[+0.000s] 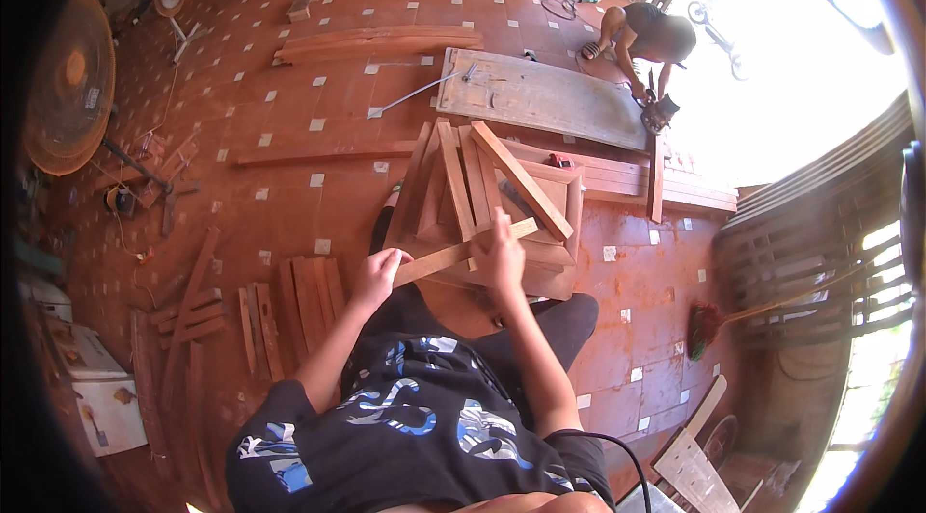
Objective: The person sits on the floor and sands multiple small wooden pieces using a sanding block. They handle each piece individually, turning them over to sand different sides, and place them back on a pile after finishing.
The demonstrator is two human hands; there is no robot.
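A short, pale wooden strip (439, 262) lies across in front of me, its right end tilted up and away. My left hand (383, 272) is closed on the strip's left end, thumb on top. Farther along, my right hand (499, 257) is closed round the strip near its other end, with a finger or thumb pointing up; whether it holds anything small besides is hidden. Just beyond and below both hands is a panelled wooden piece (559, 267) serving as a surface. Several loose wooden strips rest on it, one slanting strip (521, 180) at the right.
A red tool (561, 161) lies beyond the strips. Another person (656, 36) crouches at a long board (550, 94), handling a power tool (659, 114). Planks (311, 289) lie on the floor at left, near a large fan (72, 79). A broom (706, 320) leans at right.
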